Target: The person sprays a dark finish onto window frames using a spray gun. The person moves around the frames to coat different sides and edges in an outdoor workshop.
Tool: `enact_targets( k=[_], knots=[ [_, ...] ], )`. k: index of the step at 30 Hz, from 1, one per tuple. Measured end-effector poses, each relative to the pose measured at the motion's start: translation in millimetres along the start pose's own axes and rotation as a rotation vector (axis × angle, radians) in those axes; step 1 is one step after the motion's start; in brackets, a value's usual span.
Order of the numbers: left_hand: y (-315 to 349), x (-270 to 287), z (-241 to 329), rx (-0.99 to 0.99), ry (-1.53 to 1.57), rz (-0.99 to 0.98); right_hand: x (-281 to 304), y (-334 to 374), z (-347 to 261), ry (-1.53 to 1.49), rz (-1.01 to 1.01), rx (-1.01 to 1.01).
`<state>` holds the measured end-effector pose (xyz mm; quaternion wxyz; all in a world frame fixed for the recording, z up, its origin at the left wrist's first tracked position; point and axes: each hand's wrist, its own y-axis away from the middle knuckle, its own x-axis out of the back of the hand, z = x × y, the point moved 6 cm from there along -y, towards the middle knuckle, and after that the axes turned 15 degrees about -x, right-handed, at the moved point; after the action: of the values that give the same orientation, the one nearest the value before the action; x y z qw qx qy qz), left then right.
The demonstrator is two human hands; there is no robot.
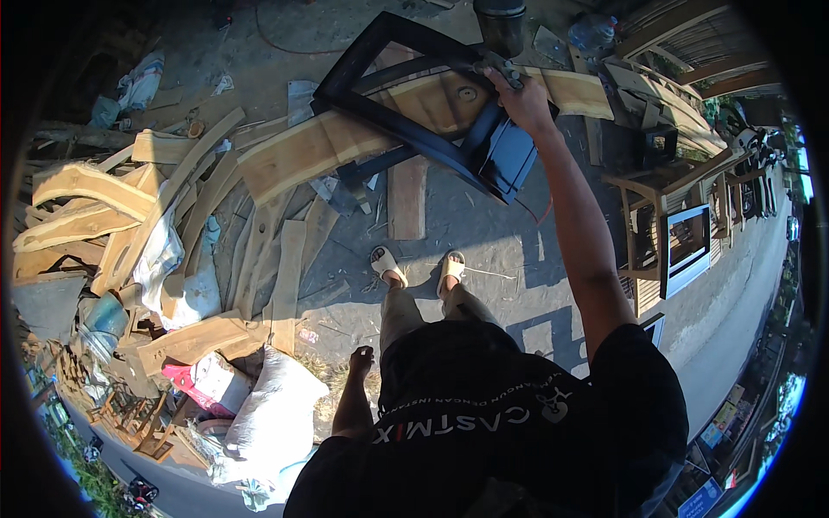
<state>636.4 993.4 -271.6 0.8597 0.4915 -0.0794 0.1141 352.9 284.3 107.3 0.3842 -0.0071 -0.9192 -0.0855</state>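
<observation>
My right arm (574,216) reaches forward, and my right hand (524,99) is closed around a metallic spray gun (501,73) with a dark cup (501,28) above it. Just below the gun lies a black rectangular frame (350,65) with glossy panels (509,155). It sits tilted across a long, curved wooden plank (298,160). My left hand (361,359) hangs low by my side, its fingers curled in and nothing visible sticking out of them. It touches none of the boards.
Curved wood offcuts (95,194) pile up on the left, with white sacks (272,406) nearer me. A flat board (407,198) lies ahead of my feet. On the right stand wooden frames (656,216) and a black-edged panel (686,246). A thin red hose (285,45) crosses the far ground.
</observation>
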Motion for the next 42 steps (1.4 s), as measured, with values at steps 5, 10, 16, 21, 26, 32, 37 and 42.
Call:
enact_targets(
  k=[5, 10, 16, 21, 26, 32, 37, 42],
  knots=[
    [-27.0, 50.4, 25.0, -0.041, -0.088, -0.026, 33.4, 54.6, 40.6, 0.126, 0.124, -0.156],
    [-55.8, 82.2, 44.7, -0.077, -0.142, -0.068, 18.6, 71.0, 29.8, 0.157, 0.184, -0.235],
    [-85.3, 102.1, 47.0, -0.096, -0.110, -0.034, -55.5, 46.9, -50.1, -0.062, 0.065, -0.179],
    [-67.0, 108.4, 37.7, -0.100, -0.075, -0.020, -98.1, 3.0, -98.1, -0.133, 0.022, -0.125],
    [-41.7, 111.9, 16.8, -0.038, -0.051, -0.014, -121.2, -15.9, -112.3, -0.105, 0.043, -0.064],
    [-32.2, 113.0, 5.1, -0.030, -0.003, -0.016, -134.6, 48.7, -128.9, -0.150, -0.158, -0.069],
    [-46.0, 119.0, 17.8, -0.045, -0.013, -0.039, -138.8, 65.0, -116.7, -0.100, -0.346, -0.210],
    [-59.3, 127.1, 18.7, -0.048, -0.001, -0.013, -134.0, 31.5, -121.3, -0.060, -0.108, -0.053]
  ],
)
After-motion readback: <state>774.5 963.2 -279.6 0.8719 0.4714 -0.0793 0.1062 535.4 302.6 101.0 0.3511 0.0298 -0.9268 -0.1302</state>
